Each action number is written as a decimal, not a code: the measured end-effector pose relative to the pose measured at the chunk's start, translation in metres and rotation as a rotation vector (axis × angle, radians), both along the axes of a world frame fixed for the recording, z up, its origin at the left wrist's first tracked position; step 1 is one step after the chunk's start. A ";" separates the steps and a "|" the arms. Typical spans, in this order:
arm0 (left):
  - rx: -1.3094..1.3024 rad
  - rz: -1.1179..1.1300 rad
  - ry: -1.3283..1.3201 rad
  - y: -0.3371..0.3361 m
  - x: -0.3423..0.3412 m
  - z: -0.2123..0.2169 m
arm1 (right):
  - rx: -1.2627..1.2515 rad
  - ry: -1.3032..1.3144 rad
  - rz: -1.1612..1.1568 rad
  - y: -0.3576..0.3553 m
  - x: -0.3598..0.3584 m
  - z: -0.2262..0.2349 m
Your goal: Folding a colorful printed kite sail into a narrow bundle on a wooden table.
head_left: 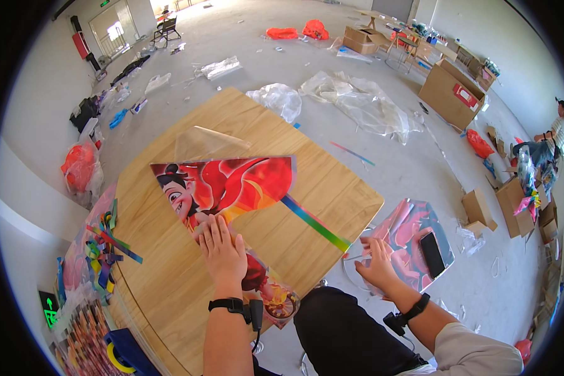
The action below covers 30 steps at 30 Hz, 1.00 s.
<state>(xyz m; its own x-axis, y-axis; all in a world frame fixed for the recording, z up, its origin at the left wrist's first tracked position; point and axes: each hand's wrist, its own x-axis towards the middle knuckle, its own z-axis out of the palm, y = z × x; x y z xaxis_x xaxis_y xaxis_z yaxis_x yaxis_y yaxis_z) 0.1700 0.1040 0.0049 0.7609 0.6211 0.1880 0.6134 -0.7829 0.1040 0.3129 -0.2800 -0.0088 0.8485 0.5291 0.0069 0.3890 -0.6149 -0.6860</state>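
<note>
A red printed sheet (232,188) with a cartoon figure lies on the wooden table (169,282), its curved shape reaching down toward my body. My left hand (222,254) rests flat on the sheet, fingers stretched out. From the sheet's right side a blue-to-green rainbow ribbon (316,224) runs to the table's right edge. Just beyond the ribbon's end is my right hand (379,263), fingers bent and apart, with nothing visible in it. Beneath that hand is a plastic-covered stack of printed sheets (395,232), with a black phone (432,255) on it.
Clear plastic film (210,143) lies past the sheet. Colourful ribbons (106,250) hang at the table's left edge, above a bundle of printed pieces (88,335) and a yellow tape roll (118,357). Plastic wrap (357,103) and a cardboard box (451,94) are on the floor. A person (554,128) sits far right.
</note>
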 end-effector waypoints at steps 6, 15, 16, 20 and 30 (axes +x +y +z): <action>-0.010 0.010 0.011 -0.001 0.001 0.002 | 0.514 0.770 0.130 0.017 0.025 -0.033; -0.021 0.018 0.023 -0.002 0.000 0.003 | 0.561 0.930 0.190 0.028 0.034 -0.043; -0.010 0.014 0.022 -0.002 0.000 0.002 | 0.561 0.930 0.191 0.029 0.033 -0.045; -0.001 0.012 0.021 -0.001 -0.001 0.002 | 0.609 0.855 0.236 0.029 0.031 -0.047; 0.000 0.008 0.014 -0.002 0.000 0.001 | 0.392 0.807 0.146 0.010 0.032 -0.059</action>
<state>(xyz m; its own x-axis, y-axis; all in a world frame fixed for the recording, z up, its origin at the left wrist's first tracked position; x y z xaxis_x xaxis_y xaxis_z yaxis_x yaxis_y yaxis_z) 0.1702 0.1025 0.0062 0.7584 0.6272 0.1773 0.6211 -0.7779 0.0954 0.3451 -0.2702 -0.0674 0.5983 0.7168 -0.3581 -0.2443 -0.2624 -0.9335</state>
